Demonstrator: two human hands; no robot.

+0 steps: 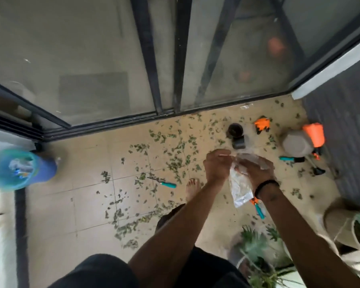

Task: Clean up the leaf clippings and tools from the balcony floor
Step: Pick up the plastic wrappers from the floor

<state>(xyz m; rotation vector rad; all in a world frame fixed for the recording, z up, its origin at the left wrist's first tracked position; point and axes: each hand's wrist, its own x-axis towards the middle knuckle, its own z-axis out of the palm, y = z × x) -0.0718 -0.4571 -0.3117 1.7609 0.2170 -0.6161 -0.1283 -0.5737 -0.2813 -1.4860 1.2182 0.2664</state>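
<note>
Clippings (175,161) litter the floor (71,194); a bag (240,190) is pinched shut-fingered by both hands (216,166) (256,173); it could slip or tear.

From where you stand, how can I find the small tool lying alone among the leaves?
Start at the sliding glass door, then move down onto the tiled floor. Left of the bare foot lies a small tool. Its teal handle and thin dark metal tip set it apart from the green leaf clippings.

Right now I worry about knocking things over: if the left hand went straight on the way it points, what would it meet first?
Likely the dark cup just beyond the left hand; depth is unclear.
</note>
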